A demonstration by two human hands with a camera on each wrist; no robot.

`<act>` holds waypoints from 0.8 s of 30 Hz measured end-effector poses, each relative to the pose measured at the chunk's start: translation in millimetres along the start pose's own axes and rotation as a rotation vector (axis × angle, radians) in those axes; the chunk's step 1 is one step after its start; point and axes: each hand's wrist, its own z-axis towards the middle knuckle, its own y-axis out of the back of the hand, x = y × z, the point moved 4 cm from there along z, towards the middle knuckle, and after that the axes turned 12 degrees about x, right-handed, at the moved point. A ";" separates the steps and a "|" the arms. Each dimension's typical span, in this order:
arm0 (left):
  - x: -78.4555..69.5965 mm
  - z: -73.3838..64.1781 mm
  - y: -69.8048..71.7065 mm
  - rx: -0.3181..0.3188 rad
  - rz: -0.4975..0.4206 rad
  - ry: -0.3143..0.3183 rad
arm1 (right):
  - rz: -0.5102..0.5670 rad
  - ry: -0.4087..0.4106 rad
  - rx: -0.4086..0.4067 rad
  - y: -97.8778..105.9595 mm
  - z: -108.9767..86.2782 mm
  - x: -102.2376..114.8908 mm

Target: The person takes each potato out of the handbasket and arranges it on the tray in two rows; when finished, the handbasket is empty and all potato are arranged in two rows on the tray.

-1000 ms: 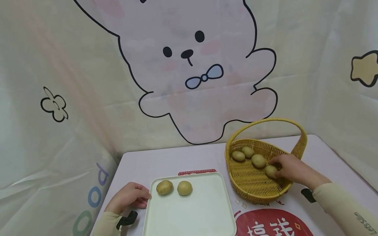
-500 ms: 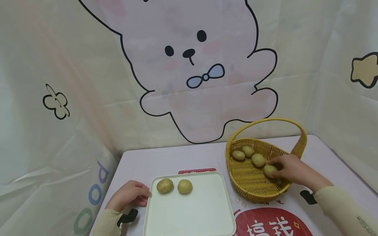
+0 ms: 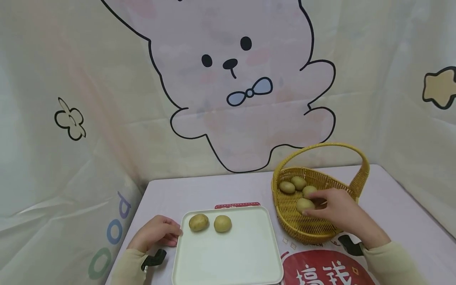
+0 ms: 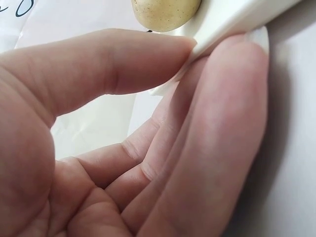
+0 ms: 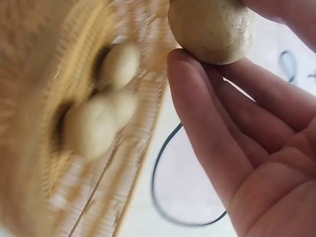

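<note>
My right hand (image 3: 342, 211) pinches a potato (image 3: 304, 205) between thumb and fingers over the wicker basket (image 3: 303, 233). In the right wrist view that potato (image 5: 212, 32) sits at the fingertips, apart from the blurred basket wall. Three other potatoes (image 3: 287, 187) lie inside the basket near its far left side. My left hand (image 3: 154, 233) grips the left rim of the white tray (image 3: 228, 263); thumb and index finger close on that rim (image 4: 222, 29) in the left wrist view. Two potatoes (image 3: 222, 224) rest on the tray towards its far left corner.
The basket's tall arched handle (image 3: 327, 145) rises over it. A red printed patch (image 3: 327, 269) marks the tablecloth (image 3: 171, 198) right of the tray. Behind the table hangs a cloth backdrop (image 3: 249, 130) with a cartoon bear.
My right hand has lifted the potato from the basket's right part and carried it left. The left hand has stayed at the tray's rim. The head view has shifted slightly.
</note>
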 end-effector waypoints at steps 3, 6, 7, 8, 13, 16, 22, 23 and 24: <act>-1.2 -0.7 0.3 -0.002 0.005 -0.001 | 0.028 0.020 0.001 -8.2 4.7 19.0; -2.1 -0.4 0.7 -0.001 0.008 -0.001 | 0.099 0.048 0.026 -19.3 11.9 35.3; -2.4 -0.2 0.8 0.000 0.008 -0.003 | 0.124 0.064 0.039 -23.5 14.5 40.5; -2.6 0.2 1.0 0.002 0.006 -0.003 | 0.152 0.079 0.053 -27.8 17.3 45.5; -1.5 1.9 1.7 0.004 -0.005 0.003 | 0.223 0.148 0.097 -51.5 33.9 66.1; 0.6 2.6 2.4 0.000 -0.010 0.009 | 0.233 0.172 0.105 -65.8 45.4 76.0; 5.1 4.1 3.9 0.009 -0.029 0.008 | 0.266 0.163 0.137 -94.3 64.4 90.8; 5.4 4.1 4.0 0.010 -0.032 0.010 | 0.268 0.164 0.142 -99.0 67.0 92.5; 5.8 4.1 4.2 0.011 -0.035 0.010 | 0.258 0.170 0.141 -103.3 69.6 94.2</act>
